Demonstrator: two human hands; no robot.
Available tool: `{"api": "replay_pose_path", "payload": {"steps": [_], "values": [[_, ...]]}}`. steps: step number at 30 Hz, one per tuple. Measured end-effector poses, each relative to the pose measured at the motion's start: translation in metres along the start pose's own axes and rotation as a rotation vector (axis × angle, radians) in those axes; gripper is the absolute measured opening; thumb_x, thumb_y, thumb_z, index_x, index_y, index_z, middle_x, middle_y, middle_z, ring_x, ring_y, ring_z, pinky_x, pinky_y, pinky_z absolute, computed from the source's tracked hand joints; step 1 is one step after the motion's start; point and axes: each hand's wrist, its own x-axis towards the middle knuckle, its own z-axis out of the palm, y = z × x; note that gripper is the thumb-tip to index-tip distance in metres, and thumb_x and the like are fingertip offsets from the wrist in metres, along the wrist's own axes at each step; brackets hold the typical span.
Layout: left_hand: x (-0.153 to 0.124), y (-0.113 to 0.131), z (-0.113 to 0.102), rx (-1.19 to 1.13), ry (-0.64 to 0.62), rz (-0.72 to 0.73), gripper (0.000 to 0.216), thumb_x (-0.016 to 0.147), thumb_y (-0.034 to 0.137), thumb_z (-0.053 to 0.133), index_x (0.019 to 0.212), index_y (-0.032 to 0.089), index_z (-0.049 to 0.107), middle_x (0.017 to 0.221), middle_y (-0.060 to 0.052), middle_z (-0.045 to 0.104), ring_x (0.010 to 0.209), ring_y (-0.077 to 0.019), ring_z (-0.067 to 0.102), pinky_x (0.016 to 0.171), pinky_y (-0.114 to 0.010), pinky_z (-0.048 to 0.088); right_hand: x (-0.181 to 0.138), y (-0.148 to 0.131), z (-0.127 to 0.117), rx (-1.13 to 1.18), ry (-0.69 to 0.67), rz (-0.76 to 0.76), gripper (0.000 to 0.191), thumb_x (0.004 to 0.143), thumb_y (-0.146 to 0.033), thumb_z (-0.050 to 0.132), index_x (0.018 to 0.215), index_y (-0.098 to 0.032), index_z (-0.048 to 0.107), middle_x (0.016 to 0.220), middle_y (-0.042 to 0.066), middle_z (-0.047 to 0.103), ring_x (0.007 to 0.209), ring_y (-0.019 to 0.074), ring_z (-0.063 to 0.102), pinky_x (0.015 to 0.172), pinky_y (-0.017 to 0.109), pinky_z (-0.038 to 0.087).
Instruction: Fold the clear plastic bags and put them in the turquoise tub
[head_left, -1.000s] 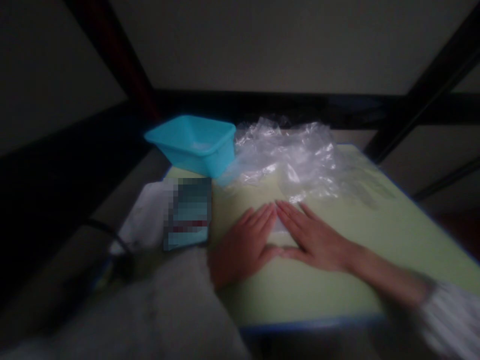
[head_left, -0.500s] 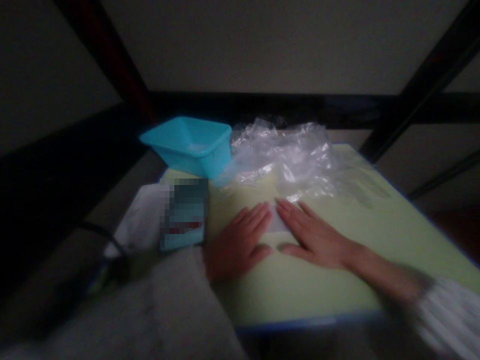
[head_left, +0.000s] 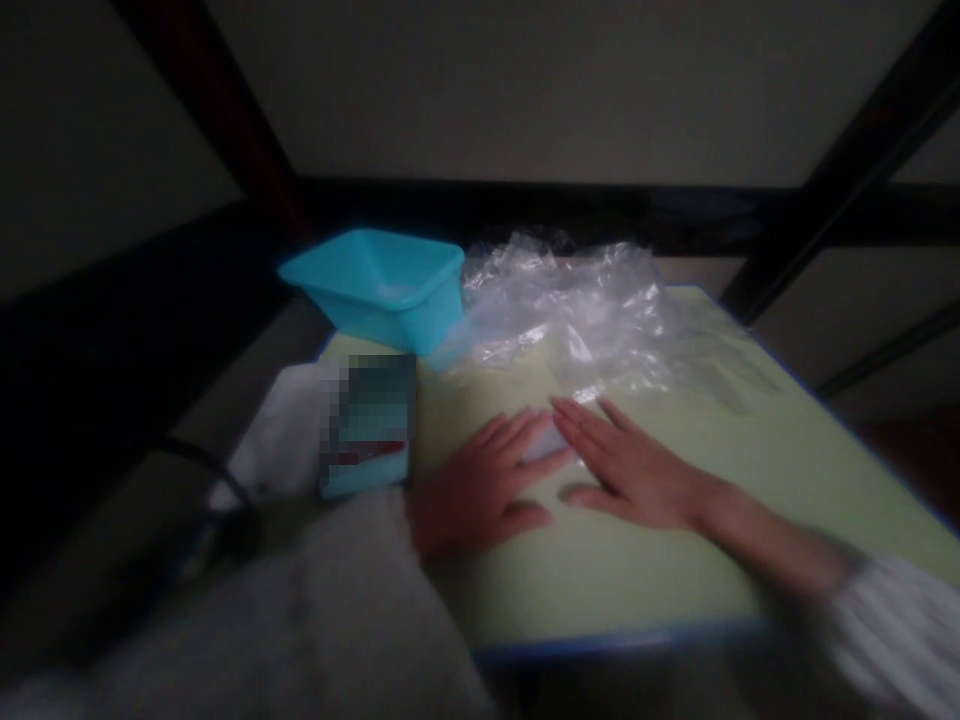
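A small whitish flat piece [head_left: 546, 440] lies on the yellow-green table top, partly covered by my fingers; its kind is not clear. My left hand [head_left: 487, 483] rests on its left side, open, with the index finger stretched across its near edge. On the right side, my right hand [head_left: 634, 467] lies flat and open, fingertips over the piece and thumb apart on the table. Just beyond both hands spreads a heap of crumpled clear plastic film or bags [head_left: 577, 310].
A turquoise plastic basin [head_left: 420, 322] stands at the back left of the table [head_left: 600, 590]. Nearer, a blurred-out box-like item [head_left: 367, 425] lies left of my left hand, beside a white sheet or bag [head_left: 281, 430]. A dark cable [head_left: 202, 460] curves at far left.
My left index finger has parted from the other fingers and now reaches right across the piece's near edge. My right hand has hardly moved.
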Motion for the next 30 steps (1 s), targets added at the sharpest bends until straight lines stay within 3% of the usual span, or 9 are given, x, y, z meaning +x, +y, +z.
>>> {"api": "replay_pose_path", "payload": {"steps": [5,10,14,17,20,25,30], "values": [[0.0,-0.001,0.002,0.003,0.014,0.013,0.068,0.09,0.061,0.04,0.146,0.023,0.031,0.157,-0.014,0.014,0.144,-0.0348,0.01,0.114,-0.053,0.015,0.0,0.001,-0.003,0.038,-0.006,0.015,0.081,0.091,-0.061,0.038,0.148,-0.007,0.02,0.152,0.022,0.025,0.142,0.028,0.021,0.114,0.054,0.016],[-0.002,-0.001,0.005,0.043,0.071,-0.026,0.082,0.09,0.061,0.041,0.147,0.007,0.019,0.155,-0.021,0.015,0.145,-0.0298,0.007,0.116,-0.047,0.015,0.0,0.008,-0.012,0.054,0.026,-0.034,0.078,0.089,-0.059,0.047,0.144,-0.007,0.03,0.151,0.023,0.027,0.14,0.0288,0.026,0.111,0.055,0.026],[-0.002,0.0,0.006,0.081,0.07,-0.088,0.078,0.091,0.056,0.043,0.145,0.003,0.021,0.154,-0.022,0.018,0.145,-0.0273,0.01,0.117,-0.044,0.016,0.002,0.012,-0.021,0.03,0.141,-0.173,0.044,0.092,-0.043,0.051,0.125,-0.014,0.055,0.14,0.016,0.049,0.131,0.026,0.043,0.108,0.052,0.034],[-0.002,0.0,0.005,0.093,0.047,-0.101,0.076,0.091,0.056,0.043,0.143,0.003,0.024,0.154,-0.021,0.019,0.144,-0.0272,0.013,0.116,-0.044,0.017,0.003,0.012,-0.024,0.044,0.208,-0.256,0.027,0.094,-0.031,0.05,0.109,-0.015,0.065,0.122,0.012,0.064,0.117,0.023,0.056,0.099,0.044,0.046],[-0.001,0.001,0.005,0.103,0.036,-0.105,0.077,0.091,0.056,0.043,0.143,0.003,0.025,0.154,-0.021,0.02,0.144,-0.0273,0.014,0.116,-0.043,0.017,0.002,0.011,-0.025,0.071,0.206,-0.288,0.024,0.095,-0.026,0.048,0.098,-0.015,0.069,0.114,0.011,0.067,0.108,0.0217,0.061,0.09,0.039,0.053],[-0.001,0.001,0.005,0.109,0.028,-0.107,0.077,0.091,0.056,0.043,0.143,0.002,0.025,0.154,-0.021,0.02,0.144,-0.0272,0.014,0.116,-0.043,0.017,-0.001,0.011,-0.028,0.11,0.188,-0.388,0.025,0.094,-0.025,0.047,0.09,-0.014,0.07,0.115,0.012,0.066,0.111,0.0238,0.058,0.091,0.042,0.052],[0.0,0.001,0.005,0.09,0.045,-0.118,0.08,0.089,0.054,0.049,0.144,0.001,0.023,0.154,-0.023,0.016,0.145,-0.028,0.01,0.117,-0.043,0.016,-0.001,0.011,-0.026,0.111,0.303,-0.32,0.022,0.095,-0.024,0.048,0.103,-0.016,0.067,0.108,0.009,0.069,0.105,0.0223,0.061,0.086,0.04,0.054]]}}
